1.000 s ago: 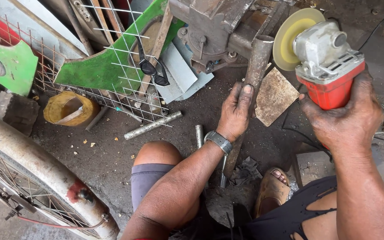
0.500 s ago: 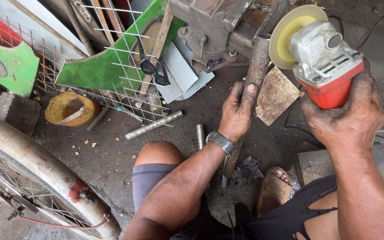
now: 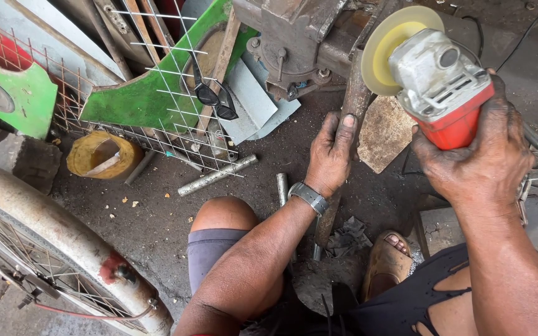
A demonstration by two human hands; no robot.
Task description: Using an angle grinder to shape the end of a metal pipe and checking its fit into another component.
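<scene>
Head view, looking down at a dirty concrete floor. Right hand is wrapped tight around a red-bodied angle grinder with grey gear head; its yellow-faced disc is raised near the top of the rusty iron bar, whether touching cannot be told. Left hand is closed around that rusty flat iron bar, thumb up along it, steadying it below a heavy rusted bench vise; a dark wristwatch sits on the wrist. A rusty flat metal plate lies just beside the bar.

Judgement: the step is positioning, bar braced and grinder brought up; no sparks show. Next move calls for a firm left grip and fingers kept clear of the disc.

Nearby: black sunglasses hanging on wire mesh, green painted panel, bicycle wheel.
</scene>
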